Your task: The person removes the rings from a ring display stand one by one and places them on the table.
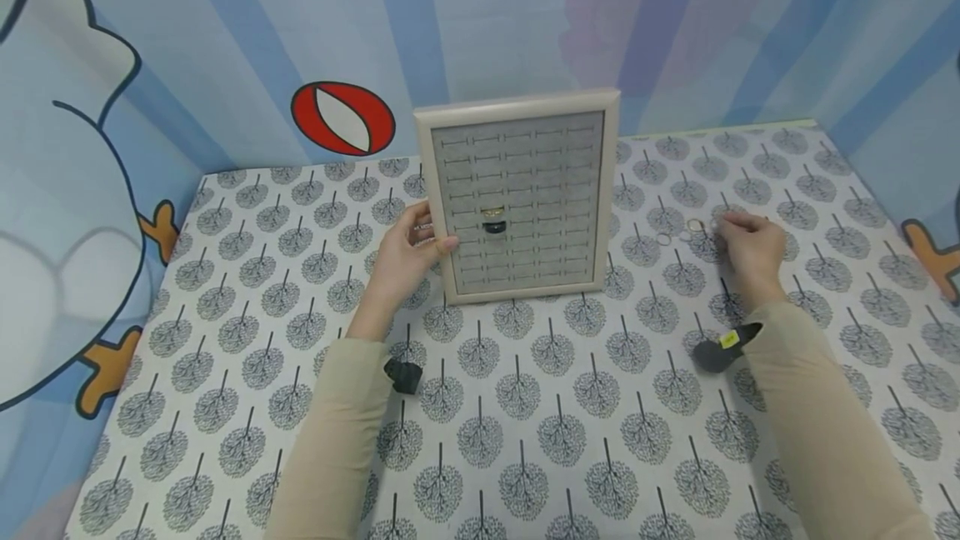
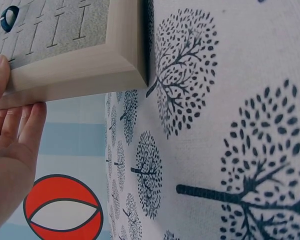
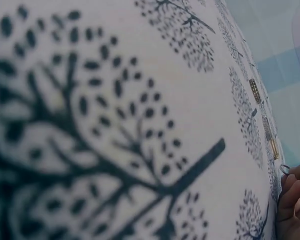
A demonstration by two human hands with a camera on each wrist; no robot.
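Observation:
A ring display board with a pale wooden frame and grey slotted face stands tilted on the cloth. My left hand grips its left edge, thumb on the front and fingers behind. Two rings sit in the slots: a gold ring and, just below it, a dark ring. To the right, my right hand is low over the cloth. In the right wrist view its fingertips pinch a silvery ring. Close by on the cloth lie a patterned gold ring, a silver ring and another gold ring.
A white tree-print cloth covers the table. Behind it hangs a blue striped backdrop with cartoon figures. Dark wrist devices show at both sleeve cuffs.

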